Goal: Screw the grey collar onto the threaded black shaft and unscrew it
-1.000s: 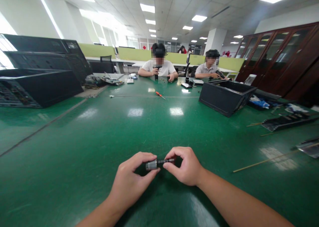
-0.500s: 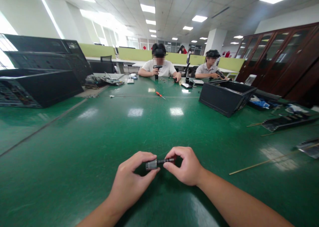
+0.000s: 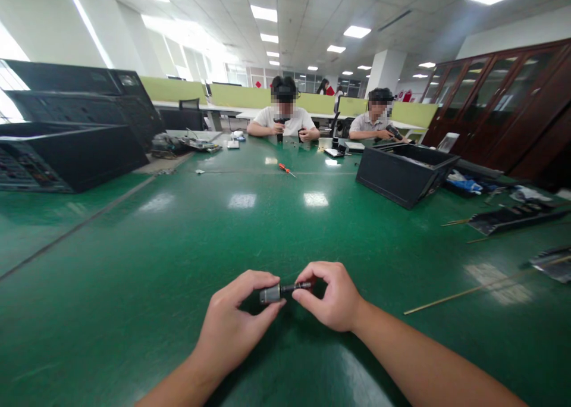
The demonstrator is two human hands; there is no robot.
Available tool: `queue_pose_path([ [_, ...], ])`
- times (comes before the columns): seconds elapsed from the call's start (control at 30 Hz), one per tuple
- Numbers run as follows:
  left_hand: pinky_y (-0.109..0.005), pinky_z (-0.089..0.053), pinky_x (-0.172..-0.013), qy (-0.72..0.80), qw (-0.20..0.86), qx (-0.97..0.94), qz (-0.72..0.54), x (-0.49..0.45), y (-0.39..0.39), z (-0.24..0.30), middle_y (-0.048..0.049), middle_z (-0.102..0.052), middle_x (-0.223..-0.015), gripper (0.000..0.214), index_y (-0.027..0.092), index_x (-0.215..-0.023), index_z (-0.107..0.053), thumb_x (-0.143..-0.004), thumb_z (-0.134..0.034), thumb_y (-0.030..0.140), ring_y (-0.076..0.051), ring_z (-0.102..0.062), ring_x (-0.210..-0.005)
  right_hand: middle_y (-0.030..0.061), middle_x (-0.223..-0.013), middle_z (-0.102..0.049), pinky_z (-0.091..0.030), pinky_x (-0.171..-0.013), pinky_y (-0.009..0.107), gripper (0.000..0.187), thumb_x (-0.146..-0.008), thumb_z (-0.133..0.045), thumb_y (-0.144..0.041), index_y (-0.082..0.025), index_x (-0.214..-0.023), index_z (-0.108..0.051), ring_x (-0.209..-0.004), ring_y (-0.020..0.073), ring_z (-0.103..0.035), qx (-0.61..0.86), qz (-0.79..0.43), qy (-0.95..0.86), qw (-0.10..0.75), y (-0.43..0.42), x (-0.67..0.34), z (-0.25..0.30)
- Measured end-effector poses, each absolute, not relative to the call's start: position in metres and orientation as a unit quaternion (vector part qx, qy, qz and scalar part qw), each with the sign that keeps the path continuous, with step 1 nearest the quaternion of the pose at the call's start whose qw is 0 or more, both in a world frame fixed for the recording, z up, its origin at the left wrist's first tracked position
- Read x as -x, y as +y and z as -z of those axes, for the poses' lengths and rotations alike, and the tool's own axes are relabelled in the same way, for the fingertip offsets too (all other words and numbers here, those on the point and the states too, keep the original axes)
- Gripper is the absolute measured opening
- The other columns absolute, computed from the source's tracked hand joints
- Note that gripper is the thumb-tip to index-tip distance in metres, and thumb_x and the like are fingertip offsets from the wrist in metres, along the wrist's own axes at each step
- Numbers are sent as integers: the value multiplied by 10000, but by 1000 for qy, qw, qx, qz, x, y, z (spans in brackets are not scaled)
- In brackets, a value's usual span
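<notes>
My left hand [image 3: 243, 309] pinches a short dark grey cylinder [image 3: 270, 294] between thumb and fingers, just above the green tabletop. From its right end a thin dark metal shank [image 3: 297, 287] sticks out, lying level and in line with it. My right hand [image 3: 333, 297] is closed on the far end of that shank, thumb and forefinger pressed around it. Whether shank and cylinder are one piece cannot be made out.
An orange-handled screwdriver [image 3: 286, 169] lies farther up the green table [image 3: 200, 228]. Black computer cases stand at left [image 3: 102, 163] and right [image 3: 397, 175]. Thin brass-coloured rods [image 3: 459, 297] lie at right. Across the table sit two people, each holding a power drill.
My hands and the piece between them stay almost in place. Across the table, one person's hand has lifted a dark object and drawn it inward.
</notes>
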State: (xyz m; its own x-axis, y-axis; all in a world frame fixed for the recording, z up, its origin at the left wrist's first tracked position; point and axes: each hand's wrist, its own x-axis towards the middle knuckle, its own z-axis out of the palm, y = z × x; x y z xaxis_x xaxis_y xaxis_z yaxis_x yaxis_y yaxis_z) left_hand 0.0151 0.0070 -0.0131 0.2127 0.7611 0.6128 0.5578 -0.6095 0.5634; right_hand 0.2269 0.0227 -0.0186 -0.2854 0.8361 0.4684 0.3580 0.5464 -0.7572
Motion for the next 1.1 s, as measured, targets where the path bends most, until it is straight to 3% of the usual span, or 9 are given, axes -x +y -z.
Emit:
queue_pose_path([
  [1.1,-245,-574,-774,435,115,-765,-460,-13,9,16,9,-755,-908,190,246,-962,-720,-780,-775,243,-160,-723,-825,15,-665,-664,-458,-603,238,45,-757,-702,-212,-179,-735,-682,-616,151,-604,399,-267,-742,468,22,-227,19],
])
